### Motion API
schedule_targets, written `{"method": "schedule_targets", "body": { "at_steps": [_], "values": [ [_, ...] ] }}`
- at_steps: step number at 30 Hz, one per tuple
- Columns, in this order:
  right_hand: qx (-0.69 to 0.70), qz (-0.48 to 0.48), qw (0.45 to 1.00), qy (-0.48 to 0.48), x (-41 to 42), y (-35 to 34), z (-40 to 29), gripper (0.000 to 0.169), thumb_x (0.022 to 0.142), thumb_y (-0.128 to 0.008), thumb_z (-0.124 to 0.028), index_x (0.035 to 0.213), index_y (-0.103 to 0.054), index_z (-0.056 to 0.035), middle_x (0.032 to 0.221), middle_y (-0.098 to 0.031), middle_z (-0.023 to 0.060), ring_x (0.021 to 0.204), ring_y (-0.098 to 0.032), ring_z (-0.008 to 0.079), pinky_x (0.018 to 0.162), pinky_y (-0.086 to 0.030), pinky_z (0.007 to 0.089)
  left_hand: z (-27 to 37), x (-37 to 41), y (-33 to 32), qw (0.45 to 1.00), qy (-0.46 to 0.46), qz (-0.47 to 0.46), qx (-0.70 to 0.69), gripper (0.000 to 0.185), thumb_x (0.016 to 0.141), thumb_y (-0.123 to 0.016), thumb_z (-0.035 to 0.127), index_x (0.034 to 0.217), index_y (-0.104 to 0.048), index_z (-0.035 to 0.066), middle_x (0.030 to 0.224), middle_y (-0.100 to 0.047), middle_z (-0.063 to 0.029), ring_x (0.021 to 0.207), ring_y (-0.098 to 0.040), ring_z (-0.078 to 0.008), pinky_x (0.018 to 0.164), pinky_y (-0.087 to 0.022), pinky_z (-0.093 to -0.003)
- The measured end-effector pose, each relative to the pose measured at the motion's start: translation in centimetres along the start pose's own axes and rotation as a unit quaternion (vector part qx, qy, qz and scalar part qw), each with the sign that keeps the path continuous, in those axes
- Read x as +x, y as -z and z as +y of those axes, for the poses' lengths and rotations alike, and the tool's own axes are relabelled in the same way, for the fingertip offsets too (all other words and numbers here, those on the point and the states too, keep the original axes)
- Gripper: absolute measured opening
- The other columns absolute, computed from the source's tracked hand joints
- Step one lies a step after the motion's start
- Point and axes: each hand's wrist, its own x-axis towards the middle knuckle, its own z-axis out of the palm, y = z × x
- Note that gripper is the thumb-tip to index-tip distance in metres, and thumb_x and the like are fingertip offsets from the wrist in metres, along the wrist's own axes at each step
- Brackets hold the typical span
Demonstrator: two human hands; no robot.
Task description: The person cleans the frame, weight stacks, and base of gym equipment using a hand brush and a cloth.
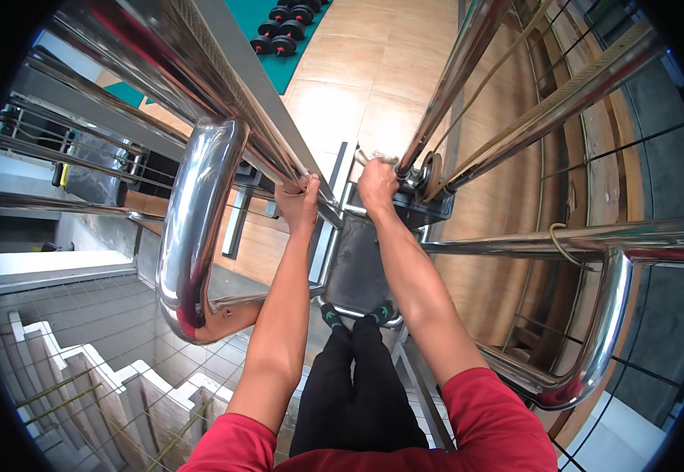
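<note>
My left hand (299,197) grips a chrome upright tube (268,159) of a gym machine, its thumb along the tube. My right hand (377,182) is closed on a pale crumpled cloth (384,158), close beside the foot of another chrome tube (436,106). Just right of that hand are a pulley wheel (432,171) and a black block (421,206). My feet, in dark patterned socks, stand at the near edge of a black padded platform (357,259) with a chrome frame.
Bent chrome handles stand at left (197,230) and right (604,330). A taut beige cable (545,109) runs beside the right tubes. Dumbbells (283,44) lie on a green mat (241,15) ahead. Wire mesh crosses both sides, with a stepped white structure (123,377) at lower left.
</note>
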Motion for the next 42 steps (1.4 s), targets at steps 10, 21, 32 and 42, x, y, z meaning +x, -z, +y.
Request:
{"method": "schedule_targets", "body": {
  "at_steps": [10, 21, 32, 42],
  "values": [
    [0.045, -0.082, 0.995, 0.020, -0.8, 1.6, -0.7, 0.020, 0.085, -0.056, -0.006, 0.099, -0.066, 0.0048, 0.096, -0.067, 0.0275, 0.095, -0.066, 0.0423, 0.083, -0.053, 0.0493, 1.5, -0.6, -0.2, 1.000, 0.013, -0.018, 0.020, 0.021, 0.081, -0.070, 0.007, 0.099, -0.061, -0.001, 0.091, -0.062, -0.0044, 0.082, -0.058, -0.0109, 0.078, -0.046, -0.0256],
    [0.021, -0.083, 0.994, 0.061, -3.8, -0.2, 1.9, 0.022, 0.085, -0.053, -0.010, 0.094, -0.066, 0.0046, 0.094, -0.065, 0.0309, 0.091, -0.065, 0.0462, 0.082, -0.052, 0.0519, 0.8, -0.5, -0.1, 1.000, -0.013, -0.019, 0.009, 0.024, 0.079, -0.073, 0.008, 0.097, -0.061, -0.003, 0.084, -0.063, -0.0037, 0.075, -0.058, -0.0100, 0.070, -0.046, -0.0247],
    [0.041, -0.039, 0.998, 0.015, -3.0, 0.8, 1.1, 0.022, 0.083, -0.055, -0.008, 0.095, -0.069, 0.0038, 0.100, -0.066, 0.0276, 0.099, -0.064, 0.0438, 0.086, -0.051, 0.0495, 0.9, 0.0, 0.4, 0.999, 0.000, -0.037, 0.027, 0.026, 0.078, -0.073, 0.006, 0.099, -0.060, -0.002, 0.089, -0.063, -0.0057, 0.077, -0.059, -0.0096, 0.068, -0.045, -0.0232],
    [0.040, -0.029, 0.998, 0.035, -2.5, -0.5, 2.0, 0.018, 0.082, -0.055, -0.007, 0.090, -0.067, 0.0040, 0.090, -0.066, 0.0285, 0.089, -0.065, 0.0447, 0.080, -0.052, 0.0515, 0.1, -0.3, 0.2, 1.000, -0.013, -0.013, 0.001, 0.023, 0.078, -0.074, 0.008, 0.095, -0.061, -0.002, 0.084, -0.063, -0.0051, 0.074, -0.058, -0.0098, 0.068, -0.046, -0.0244]
  ]
}}
